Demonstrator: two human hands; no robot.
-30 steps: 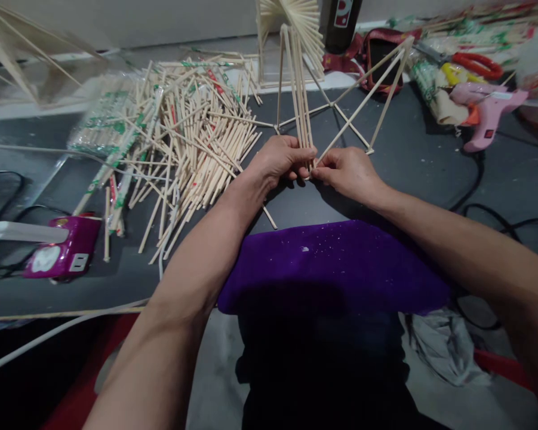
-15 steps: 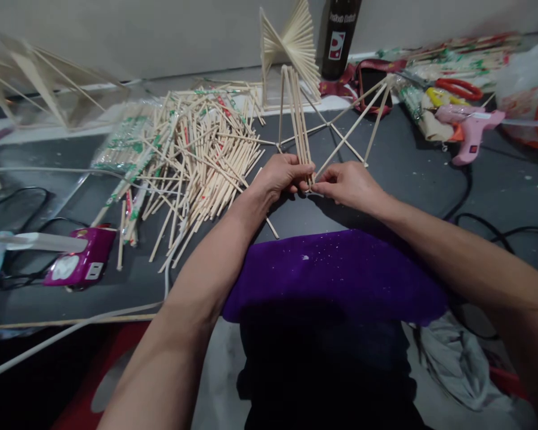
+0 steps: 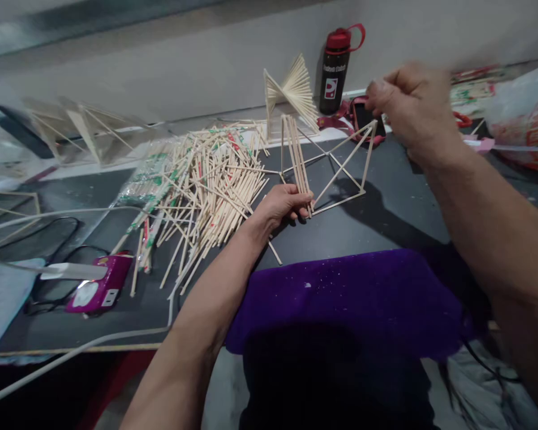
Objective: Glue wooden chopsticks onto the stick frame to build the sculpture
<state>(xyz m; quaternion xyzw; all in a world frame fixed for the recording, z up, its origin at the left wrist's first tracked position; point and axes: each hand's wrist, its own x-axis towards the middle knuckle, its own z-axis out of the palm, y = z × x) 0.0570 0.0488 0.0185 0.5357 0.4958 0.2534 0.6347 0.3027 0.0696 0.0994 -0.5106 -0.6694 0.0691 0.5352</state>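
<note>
My left hand (image 3: 288,205) is closed around the lower end of a row of thin wooden sticks (image 3: 298,156), one side of an open stick frame (image 3: 340,174). The frame stands on the dark table, its other sticks meeting in a peak at the right. Raised above and to the right of that peak is my right hand (image 3: 415,108), apart from the frame. Its fingers are curled in, thumb near the index finger, and partly blurred; anything between them is too small to make out. Behind the frame stands a twisted fan-shaped stick model (image 3: 293,89).
Loose sticks (image 3: 219,191) and plastic-wrapped packs (image 3: 150,167) lie left of my hand. A magenta power adapter (image 3: 99,283) with cables sits front left. A dark bottle (image 3: 334,77) and a phone (image 3: 366,116) are at the back. Purple cloth (image 3: 340,298) covers the front edge.
My right hand has left the lower corner of the frame and risen up and to the right. My left hand keeps its hold on the sticks. The view has tilted up.
</note>
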